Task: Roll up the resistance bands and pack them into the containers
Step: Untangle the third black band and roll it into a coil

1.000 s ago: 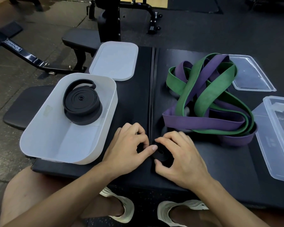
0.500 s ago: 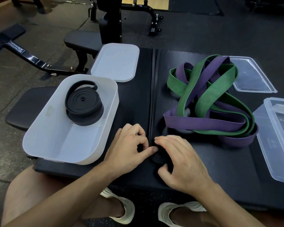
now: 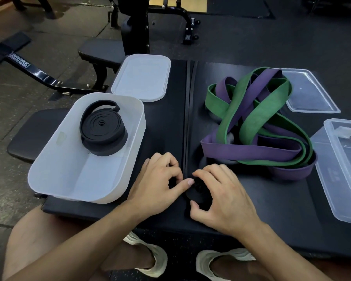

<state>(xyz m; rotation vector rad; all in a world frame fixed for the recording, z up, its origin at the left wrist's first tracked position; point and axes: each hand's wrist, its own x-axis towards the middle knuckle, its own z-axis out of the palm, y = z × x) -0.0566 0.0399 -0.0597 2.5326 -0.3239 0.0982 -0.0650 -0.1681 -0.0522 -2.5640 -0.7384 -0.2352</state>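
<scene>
Two black padded panels make the tabletop [image 3: 282, 199], with a long seam in the middle. At its near left corner stands a white container [image 3: 69, 175] of matte plastic with rounded corners, and it hangs a little over the edge. On the right half lies a loose tangle of flat, wide rubber loops, a green band [image 3: 225, 107] and a purple band [image 3: 251, 148]; how many loops there are is hard to tell. The right edge cuts off a clear container [image 3: 340, 175]. A white lid [image 3: 142, 80] lies at the far left edge and a clear lid [image 3: 310, 92] at the far right corner. Inside the white container, a rolled black band [image 3: 102, 128] forms a tight spiral.

At the middle of the near edge, the right hand [image 3: 225, 197] curls over a small black roll [image 3: 197, 194], mostly hidden and dark against the mat. The left hand [image 3: 156, 183] has bent fingers and its thumb touches the roll; whether it holds anything I cannot tell. A thin black strip [image 3: 188, 118] runs along the seam.
</scene>
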